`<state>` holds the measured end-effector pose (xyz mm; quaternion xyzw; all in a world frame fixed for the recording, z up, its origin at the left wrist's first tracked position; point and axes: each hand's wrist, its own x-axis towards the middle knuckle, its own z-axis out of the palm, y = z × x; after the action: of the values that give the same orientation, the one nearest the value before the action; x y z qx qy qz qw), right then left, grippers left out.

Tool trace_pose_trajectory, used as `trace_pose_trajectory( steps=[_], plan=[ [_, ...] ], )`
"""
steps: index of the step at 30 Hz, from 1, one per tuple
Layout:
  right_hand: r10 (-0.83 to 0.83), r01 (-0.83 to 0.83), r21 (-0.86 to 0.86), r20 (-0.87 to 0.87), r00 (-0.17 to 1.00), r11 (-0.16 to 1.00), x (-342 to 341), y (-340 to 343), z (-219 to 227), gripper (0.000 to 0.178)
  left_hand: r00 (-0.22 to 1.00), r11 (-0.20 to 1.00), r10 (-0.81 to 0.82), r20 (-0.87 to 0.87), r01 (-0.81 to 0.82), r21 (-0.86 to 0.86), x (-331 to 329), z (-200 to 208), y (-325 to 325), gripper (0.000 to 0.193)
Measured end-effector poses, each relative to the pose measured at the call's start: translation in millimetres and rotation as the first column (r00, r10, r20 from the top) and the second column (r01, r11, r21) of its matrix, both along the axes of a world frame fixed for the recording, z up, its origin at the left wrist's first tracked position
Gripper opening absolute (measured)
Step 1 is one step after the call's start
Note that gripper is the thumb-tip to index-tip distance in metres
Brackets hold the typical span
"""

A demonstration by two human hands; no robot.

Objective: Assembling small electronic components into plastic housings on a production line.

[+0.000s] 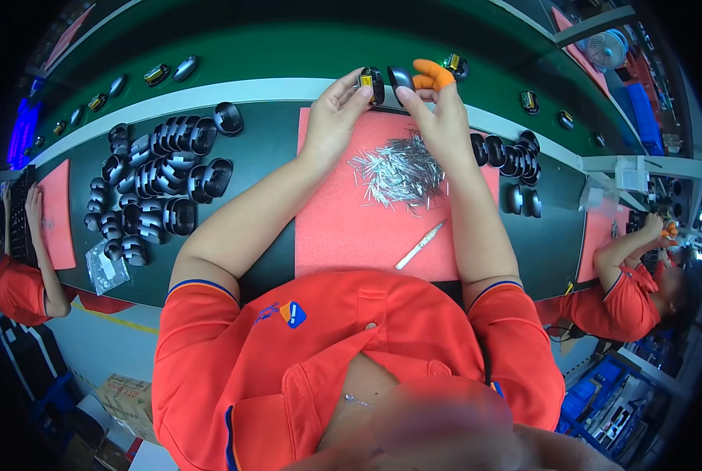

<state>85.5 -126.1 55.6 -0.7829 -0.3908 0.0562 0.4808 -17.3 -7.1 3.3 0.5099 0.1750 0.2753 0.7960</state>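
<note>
Both arms reach out over a pink mat (327,235) on the bench. My left hand (337,114) grips an open black mouse base (372,85) with a yellow part inside, between thumb and fingers. Just beside it, my right hand (439,110) pinches a glossy black mouse shell (399,78). A small gap separates the two pieces. Orange finger cots (432,74) cover some of my right fingers. Below the hands lies a heap of thin silvery pins (406,173). A pale pen-like tool (420,245) rests nearer to me on the mat.
Rows of black shells (162,173) stand left of the mat, near a clear plastic bag (107,267). More black shells (516,157) sit at the right. Beyond is a green conveyor belt (288,59) carrying mouse parts (156,74). People in red work at both sides.
</note>
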Motion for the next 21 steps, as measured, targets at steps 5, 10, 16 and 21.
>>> trace_pose_trajectory(
  steps=[5, 10, 16, 21],
  plan=[
    [0.009, -0.010, 0.009, 0.108, 0.994, 1.000, -4, 2, -1, 0.041, 0.999, 1.000, -0.029, 0.017, 0.029, 0.007, 1, -4, -2, 0.045],
    [-0.015, 0.009, 0.035, 0.172, 0.985, 0.999, 0, 7, -12, 0.039, 0.998, 0.999, -0.044, 0.050, 0.045, -0.014, -1, -2, -2, 0.046],
    [-0.025, 0.027, -0.007, 0.212, 0.977, 1.000, -1, 8, -13, 0.039, 0.998, 0.998, -0.027, 0.054, 0.031, -0.063, -1, 0, -2, 0.044],
    [-0.064, 0.065, 0.003, 0.202, 0.977, 0.998, 0, 8, -14, 0.041, 0.999, 0.997, -0.035, 0.042, 0.038, -0.074, -2, 0, -1, 0.043]
  ],
)
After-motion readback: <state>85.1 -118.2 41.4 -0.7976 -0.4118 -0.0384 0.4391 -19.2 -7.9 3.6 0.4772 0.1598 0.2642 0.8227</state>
